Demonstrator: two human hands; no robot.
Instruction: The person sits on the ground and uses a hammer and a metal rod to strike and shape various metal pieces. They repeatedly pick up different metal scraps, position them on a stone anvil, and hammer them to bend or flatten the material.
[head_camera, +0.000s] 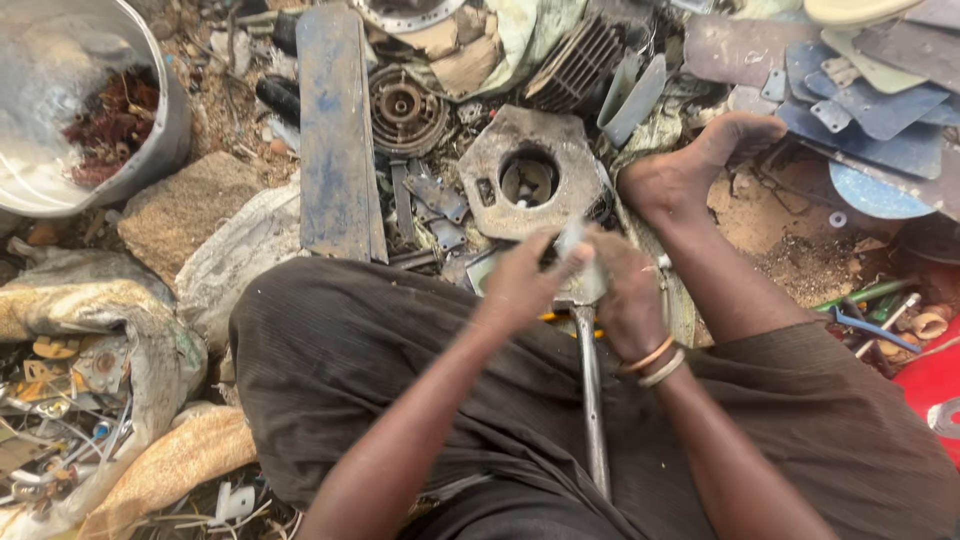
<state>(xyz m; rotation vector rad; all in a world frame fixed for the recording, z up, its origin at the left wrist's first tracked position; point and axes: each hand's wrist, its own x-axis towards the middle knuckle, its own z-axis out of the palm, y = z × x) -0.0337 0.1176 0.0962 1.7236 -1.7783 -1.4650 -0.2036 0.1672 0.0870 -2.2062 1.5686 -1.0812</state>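
Observation:
I sit on the ground with both hands close together in front of me. My left hand (520, 280) pinches a small pale metal piece (572, 240) between thumb and fingers. My right hand (625, 290), with bangles at the wrist, grips the same piece from the other side, above the head of a long metal rod (592, 400) that runs down between my legs. The piece is blurred and partly hidden by my fingers. Just beyond my hands lies a grey hexagonal metal plate (525, 170) with a round hole. My bare foot (690, 170) rests to its right.
A metal basin (60, 110) with reddish copper wire stands far left. A blue-stained plank (338, 140), a round rusty motor part (403, 108), a stone (185, 205), sacks (110, 330) of scrap at left, and flat blue metal sheets (880, 110) at right surround me.

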